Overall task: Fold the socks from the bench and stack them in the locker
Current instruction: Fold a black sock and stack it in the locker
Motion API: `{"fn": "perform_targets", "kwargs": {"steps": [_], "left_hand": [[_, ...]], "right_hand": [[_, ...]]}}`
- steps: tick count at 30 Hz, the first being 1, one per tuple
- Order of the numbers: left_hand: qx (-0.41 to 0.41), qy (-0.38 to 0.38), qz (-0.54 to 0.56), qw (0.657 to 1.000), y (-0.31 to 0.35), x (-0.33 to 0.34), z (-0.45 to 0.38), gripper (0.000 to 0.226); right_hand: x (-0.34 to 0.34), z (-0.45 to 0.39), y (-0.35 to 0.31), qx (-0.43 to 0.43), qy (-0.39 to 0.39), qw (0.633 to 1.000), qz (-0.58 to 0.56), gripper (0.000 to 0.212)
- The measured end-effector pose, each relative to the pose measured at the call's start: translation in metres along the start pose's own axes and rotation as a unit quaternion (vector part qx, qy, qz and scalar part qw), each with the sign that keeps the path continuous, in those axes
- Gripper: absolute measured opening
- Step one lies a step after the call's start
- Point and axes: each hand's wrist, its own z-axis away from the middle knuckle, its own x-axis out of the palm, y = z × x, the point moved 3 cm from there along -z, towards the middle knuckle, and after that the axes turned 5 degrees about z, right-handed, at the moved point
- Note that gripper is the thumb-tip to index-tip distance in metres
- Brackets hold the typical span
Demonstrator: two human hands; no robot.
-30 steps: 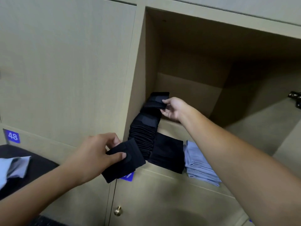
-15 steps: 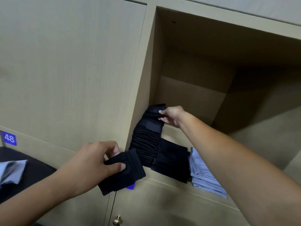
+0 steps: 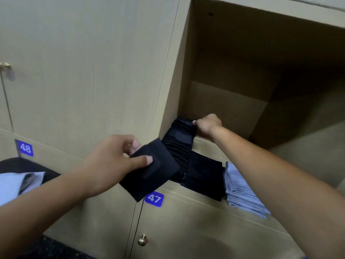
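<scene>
My left hand (image 3: 112,161) pinches a folded black sock (image 3: 151,171) between thumb and fingers, just in front of the open locker (image 3: 233,109). Inside, against the left wall, a tall stack of folded black socks (image 3: 177,150) leans back. My right hand (image 3: 207,124) reaches in and grips the top of that stack with curled fingers. A lower pile of black socks (image 3: 203,174) lies beside it, and a pile of folded light blue socks (image 3: 240,189) lies to the right at the front edge.
Closed locker doors fill the left, with blue number plates 48 (image 3: 25,148) and 47 (image 3: 154,199). A brass knob (image 3: 142,240) sits on the door below. At lower left a dark bench (image 3: 24,165) carries light cloth (image 3: 16,186). The locker's right half is bare wood.
My left hand has carried the folded black sock up and right, close to the stack. My right hand has stayed on the stack's top, pressing it down. The camera moved nearer.
</scene>
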Motion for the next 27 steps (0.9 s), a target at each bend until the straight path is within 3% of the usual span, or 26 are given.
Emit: {"fn": "perform_targets", "kwargs": {"steps": [5,9,14,18,23,25,27], "left_hand": [[-0.044,0.028,0.086,0.995,0.014,-0.001,0.005,0.024],[-0.066,0.039,0.165,0.983,0.019,0.006,0.014,0.018],[-0.076,0.063,0.203,0.974,0.023,0.014,0.018,0.023],[-0.086,0.058,0.198,0.975,0.022,0.019,0.017,0.028],[-0.104,0.05,0.181,0.977,0.024,0.028,0.016,0.032],[-0.105,0.038,0.146,0.983,0.025,0.031,0.017,0.031],[-0.087,0.025,0.102,0.991,0.024,0.033,0.017,0.029]], "right_hand": [[-0.004,0.051,-0.003,-0.039,0.081,0.985,-0.147,0.02],[-0.006,0.115,-0.006,-0.103,0.072,0.969,-0.213,0.034],[0.004,0.182,-0.001,-0.12,-0.099,0.946,-0.286,0.046],[0.01,0.206,0.011,-0.167,-0.219,0.921,-0.277,0.032],[0.004,0.186,0.022,-0.135,-0.16,0.926,-0.315,0.055],[-0.006,0.172,0.026,-0.09,-0.124,0.917,-0.367,0.035],[-0.016,0.155,0.028,-0.039,-0.105,0.907,-0.407,0.033]]}}
